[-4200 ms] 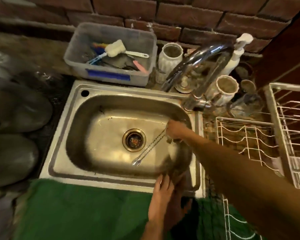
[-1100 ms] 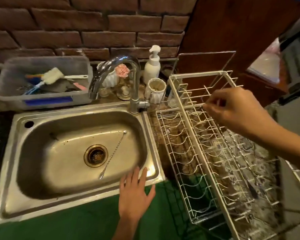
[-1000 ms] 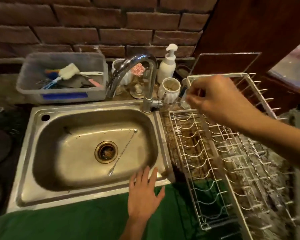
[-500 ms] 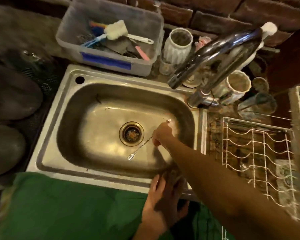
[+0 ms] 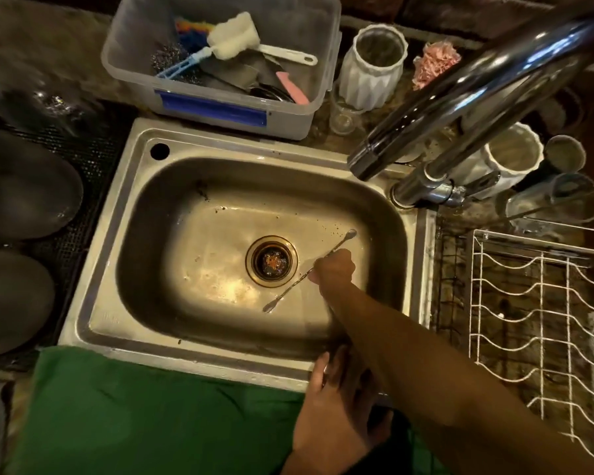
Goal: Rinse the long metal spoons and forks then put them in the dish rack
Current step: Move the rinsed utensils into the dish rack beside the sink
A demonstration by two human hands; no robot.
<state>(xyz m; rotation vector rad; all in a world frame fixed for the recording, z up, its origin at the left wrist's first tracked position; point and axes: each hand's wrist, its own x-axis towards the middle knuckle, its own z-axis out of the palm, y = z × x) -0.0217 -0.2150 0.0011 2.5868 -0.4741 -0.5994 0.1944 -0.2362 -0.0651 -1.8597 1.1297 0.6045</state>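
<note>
One long thin metal spoon (image 5: 290, 292) lies slanted in the steel sink (image 5: 220, 366), just right of the drain (image 5: 271, 261). My right hand (image 5: 333, 269) reaches down into the basin and its fingers are closed around the middle of the spoon's handle; both ends stick out past the hand. My left hand (image 5: 330, 416) rests flat on the sink's front rim, fingers spread, holding nothing. The white wire dish rack (image 5: 542, 323) stands to the right of the sink. No water runs from the chrome tap (image 5: 460, 94).
A clear plastic tub (image 5: 220, 108) with brushes and sponges sits behind the sink. White ribbed cups (image 5: 371, 68) and glasses stand around the tap base. Dark rounded dishes (image 5: 18, 186) lie on the left. A green cloth (image 5: 151, 416) covers the front edge.
My right hand came back from the dish rack down into the sink and closed on the spoon. The view swung from the rack to the basin. My left hand stayed on the rim.
</note>
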